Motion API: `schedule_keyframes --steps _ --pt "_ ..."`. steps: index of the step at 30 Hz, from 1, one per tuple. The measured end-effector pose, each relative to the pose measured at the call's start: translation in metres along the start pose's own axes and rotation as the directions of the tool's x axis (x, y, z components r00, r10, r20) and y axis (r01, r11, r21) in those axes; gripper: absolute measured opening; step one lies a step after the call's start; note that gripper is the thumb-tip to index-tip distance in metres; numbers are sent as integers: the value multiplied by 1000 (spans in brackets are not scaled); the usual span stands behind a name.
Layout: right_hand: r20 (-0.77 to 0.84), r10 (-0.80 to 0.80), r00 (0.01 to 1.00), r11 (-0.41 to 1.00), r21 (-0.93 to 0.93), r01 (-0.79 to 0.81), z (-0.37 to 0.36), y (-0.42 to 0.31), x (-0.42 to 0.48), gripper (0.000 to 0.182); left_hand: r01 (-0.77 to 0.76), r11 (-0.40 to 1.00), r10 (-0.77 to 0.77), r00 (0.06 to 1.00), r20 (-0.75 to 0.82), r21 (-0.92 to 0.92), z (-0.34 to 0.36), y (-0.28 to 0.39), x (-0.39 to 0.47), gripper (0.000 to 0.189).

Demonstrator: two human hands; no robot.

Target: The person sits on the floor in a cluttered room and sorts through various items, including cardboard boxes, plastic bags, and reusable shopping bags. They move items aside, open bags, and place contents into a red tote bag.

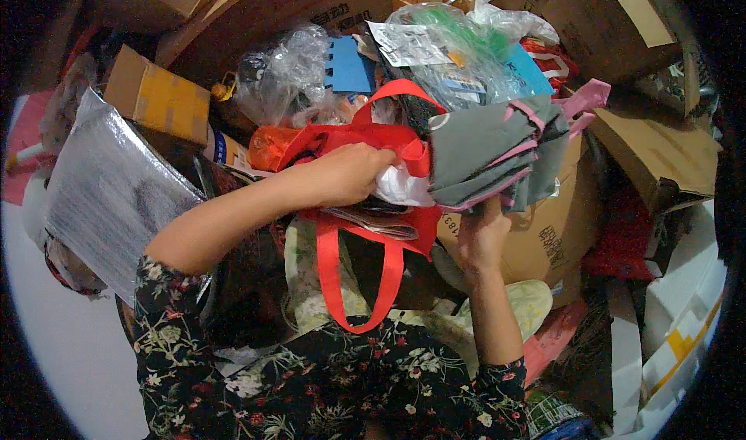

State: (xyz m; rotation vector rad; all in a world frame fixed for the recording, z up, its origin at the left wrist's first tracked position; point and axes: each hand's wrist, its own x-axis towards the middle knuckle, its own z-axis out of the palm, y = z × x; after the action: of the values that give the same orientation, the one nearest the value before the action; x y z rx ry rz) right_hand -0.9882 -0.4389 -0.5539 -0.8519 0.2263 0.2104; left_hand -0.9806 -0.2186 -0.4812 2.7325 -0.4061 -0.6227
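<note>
A red fabric tote bag (332,143) lies opened in front of me, one loop handle up at the back and the other hanging towards my body. My left hand (364,172) is closed at the bag's mouth, beside a white crumpled item (402,185); what exactly its fingers grip is hard to tell. Folded papers (379,225) stick out along the near side of the bag. To the right, my right hand (486,230) holds up a bundle of folded grey fabric with pink trim (484,149) from below, and its fingertips are hidden behind the bundle. A pink strap (586,97) extends from the fabric's far side.
Clear plastic bags (285,73) and a blue notebook (349,64) are heaped behind the tote. At left are a taped cardboard box (157,93) and a silver insulated bag (116,195). Cardboard boxes (653,149) and white foam pieces (688,288) crowd the right.
</note>
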Motion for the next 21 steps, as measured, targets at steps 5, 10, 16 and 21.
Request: schedule_keyframes --steps 5,10,16,21 --pt "-15 -39 999 998 56 40 -1 -18 2 41 -72 956 20 983 -183 -283 -43 12 -48 34" --pt "69 -141 988 989 60 137 -11 -22 5 50 -133 697 -226 892 -392 -705 -74 9 -76 34" --pt "156 -196 968 967 194 164 -32 -12 18 61 -226 318 -421 837 -351 -921 -81 -10 -83 32" --pt "599 -149 786 916 382 -118 -19 -20 14 65 -184 233 -384 885 -264 -955 -77 -9 -74 44"
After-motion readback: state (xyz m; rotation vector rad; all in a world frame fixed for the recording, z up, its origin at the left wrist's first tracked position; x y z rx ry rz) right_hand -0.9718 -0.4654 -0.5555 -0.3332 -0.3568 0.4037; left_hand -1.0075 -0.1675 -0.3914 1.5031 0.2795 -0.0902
